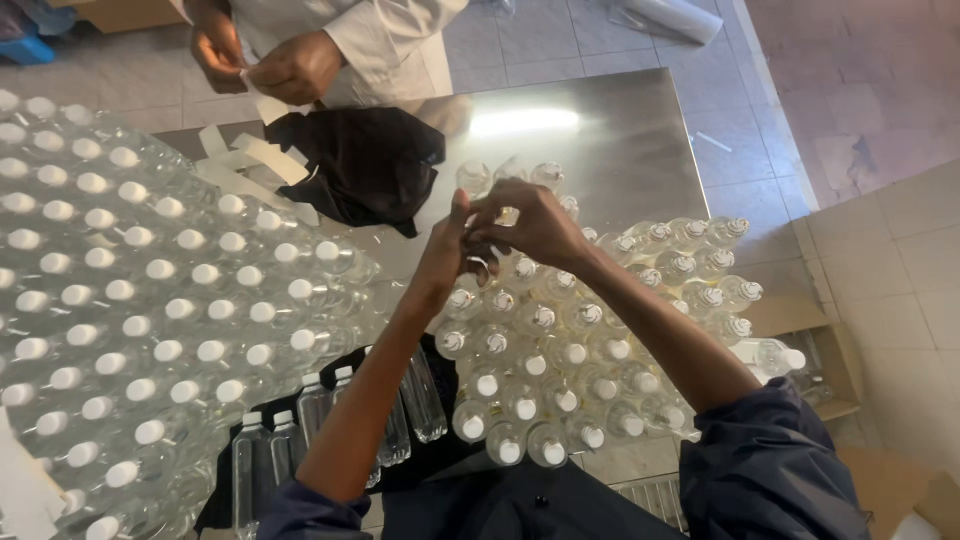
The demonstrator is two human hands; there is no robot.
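Nearest the wearer, a few clear bottles (330, 420) with white caps lie flat on a dark cloth at the near edge of the steel table (620, 140), each filled with colourless liquid. Just right of them a cluster of upright clear bottles (580, 350) stands on the table, caps up; the farther ones in that cluster carry a paler seal over the cap. Above the far side of this cluster the two hands meet. The left hand (445, 250) is raised with fingers straight up, and the right hand (535, 225) curls over its fingertips, pinching something small between them; what it is cannot be told. Left of the cluster a much larger stack of capped bottles (130, 300) slopes across the table's left part. Beyond the hands lies a black bag (365, 160) with white paper strips (250, 165) beside it. At the table's far edge another person's hands (265, 60) in white sleeves hold a strip.
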